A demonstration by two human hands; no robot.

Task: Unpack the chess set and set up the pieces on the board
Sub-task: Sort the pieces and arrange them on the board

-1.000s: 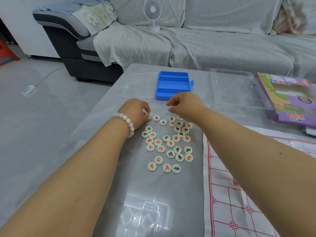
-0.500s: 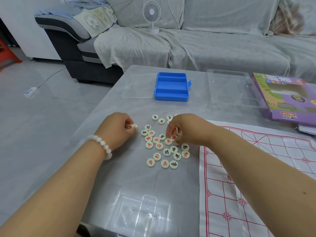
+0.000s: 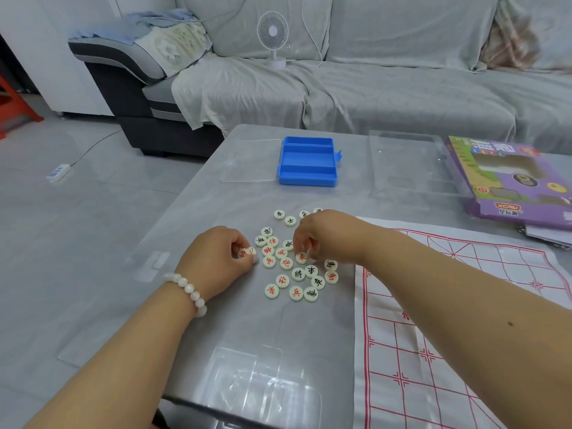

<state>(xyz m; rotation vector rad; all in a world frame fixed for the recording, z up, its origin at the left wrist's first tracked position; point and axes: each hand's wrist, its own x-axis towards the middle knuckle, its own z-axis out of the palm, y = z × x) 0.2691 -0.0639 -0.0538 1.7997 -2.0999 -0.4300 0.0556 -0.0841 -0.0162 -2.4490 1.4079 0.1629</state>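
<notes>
Several round cream chess pieces (image 3: pixel 294 270) with red or black characters lie loose on the grey table. My left hand (image 3: pixel 216 258) sits at the pile's left edge and holds two red-marked pieces (image 3: pixel 246 252) in its curled fingers. My right hand (image 3: pixel 322 235) reaches in from the right, its fingertips pinching a red-marked piece (image 3: pixel 301 257) in the pile's middle. The white board sheet with red lines (image 3: pixel 448 320) lies at the right, under my right forearm, with no pieces on it.
An open blue case (image 3: pixel 307 161) with its clear lid (image 3: pixel 249 161) stands behind the pile. A purple box (image 3: pixel 510 178) and a clear tray (image 3: pixel 408 165) lie at the back right. Another clear tray (image 3: pixel 263 388) lies at the table's near edge. A sofa with a small fan stands beyond.
Both hands have drawn back from the far end of the pile toward its middle. My left hand now holds pieces at the left edge; my right hand has dropped onto a red piece.
</notes>
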